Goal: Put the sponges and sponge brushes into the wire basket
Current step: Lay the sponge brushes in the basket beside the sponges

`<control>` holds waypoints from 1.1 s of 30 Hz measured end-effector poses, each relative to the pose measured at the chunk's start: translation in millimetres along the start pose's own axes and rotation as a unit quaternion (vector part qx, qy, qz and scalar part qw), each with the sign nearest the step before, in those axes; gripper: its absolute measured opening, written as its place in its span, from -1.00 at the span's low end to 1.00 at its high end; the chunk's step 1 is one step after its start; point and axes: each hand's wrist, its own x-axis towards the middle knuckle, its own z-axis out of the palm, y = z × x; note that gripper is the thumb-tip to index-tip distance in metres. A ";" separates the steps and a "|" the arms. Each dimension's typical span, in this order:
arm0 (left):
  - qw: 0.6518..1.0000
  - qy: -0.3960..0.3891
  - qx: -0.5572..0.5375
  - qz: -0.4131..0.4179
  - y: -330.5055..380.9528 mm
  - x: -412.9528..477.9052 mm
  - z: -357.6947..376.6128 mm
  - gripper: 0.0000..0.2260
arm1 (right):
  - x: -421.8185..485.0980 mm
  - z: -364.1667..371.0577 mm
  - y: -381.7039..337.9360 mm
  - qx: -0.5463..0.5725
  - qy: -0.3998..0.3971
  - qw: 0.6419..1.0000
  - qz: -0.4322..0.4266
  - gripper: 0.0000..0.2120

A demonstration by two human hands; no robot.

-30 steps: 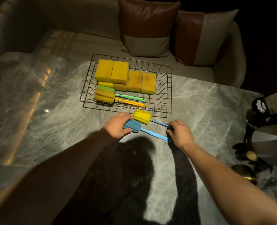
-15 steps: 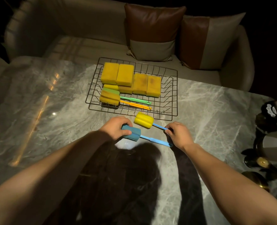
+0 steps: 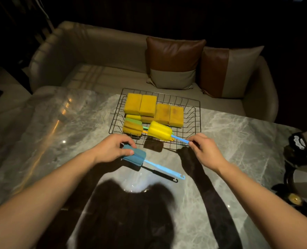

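Head view: the right hand (image 3: 205, 151) pinches the light blue handle of a yellow-headed sponge brush (image 3: 160, 131) between thumb and fingertips, its head raised over the near edge of the black wire basket (image 3: 197, 121). The left hand (image 3: 113, 149) is curled around the teal foam head of a blue-handled sponge brush (image 3: 134, 156), just above the grey marble table (image 3: 239, 141). Farther in the basket lie yellow rectangular sponges (image 3: 155, 110).
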 end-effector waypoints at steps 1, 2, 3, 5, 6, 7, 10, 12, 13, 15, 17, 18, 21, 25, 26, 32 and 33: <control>1.000 0.004 0.002 0.002 3.7 3.0 -7.0 -0.83 | 11.8 -2.6 -3.9 -0.005 0.007 1.000 -0.002 -0.84; 1.000 0.007 0.003 0.002 6.7 6.1 -13.2 -0.84 | 24.5 -3.4 -7.9 -0.008 0.012 1.000 -0.003 -0.84; 1.000 0.010 0.003 0.002 8.9 9.2 -18.2 -0.84 | 37.4 -2.7 -11.6 -0.008 0.013 1.000 -0.002 -0.87; 1.000 0.015 -0.001 0.003 11.6 14.6 -25.9 -0.85 | 64.7 3.1 -18.3 -0.009 0.003 1.000 0.006 -0.93; 1.000 0.017 -0.004 0.003 11.7 16.9 -29.1 -0.85 | 77.9 8.0 -21.4 -0.009 -0.006 1.000 0.010 -0.95; 1.000 0.020 -0.007 0.002 10.8 18.9 -32.2 -0.85 | 90.5 13.4 -24.1 -0.008 -0.016 1.000 0.013 -0.95; 0.999 0.027 -0.018 -0.007 2.3 23.6 -40.3 -0.85 | 119.4 31.1 -29.9 0.005 -0.047 0.999 0.021 -0.95; 0.999 0.028 -0.021 -0.017 -4.9 24.7 -45.4 -0.85 | 131.4 43.8 -31.1 0.011 -0.073 0.997 0.027 -0.94; 0.999 0.029 -0.023 -0.021 -8.5 24.7 -48.2 -0.85 | 135.8 49.8 -30.9 0.015 -0.083 0.996 0.032 -0.94; 0.999 0.031 -0.030 -0.027 -15.1 24.1 -53.6 -0.85 | 142.0 60.3 -28.6 0.035 -0.090 0.994 0.047 -0.93; 0.998 0.033 -0.032 -0.037 -20.3 23.2 -58.7 -0.85 | 145.2 68.3 -24.9 0.054 -0.093 0.992 0.061 -0.92; 0.998 0.033 -0.031 -0.041 -22.2 23.3 -60.8 -0.85 | 146.1 71.6 -22.6 0.060 -0.094 0.991 0.067 -0.92; 0.998 0.030 -0.036 -0.046 -24.6 24.8 -64.2 -0.86 | 147.3 80.7 -17.4 0.078 -0.091 0.989 0.087 -0.92; 0.995 0.039 -0.056 -0.068 -25.1 31.3 -63.4 -0.87 | 148.1 93.0 -16.9 0.095 -0.068 0.986 0.119 -0.91; 0.995 0.041 -0.056 -0.069 -24.7 33.6 -62.8 -0.87 | 148.0 94.8 -17.5 0.097 -0.062 0.985 0.125 -0.90; 0.994 0.054 -0.065 -0.068 -16.4 50.5 -53.3 -0.89 | 139.4 76.8 -14.1 0.111 -0.045 0.987 0.109 -0.79; 0.994 0.054 -0.068 -0.064 -14.4 54.0 -51.4 -0.90 | 137.0 68.2 -12.0 0.122 -0.044 0.986 0.103 -0.79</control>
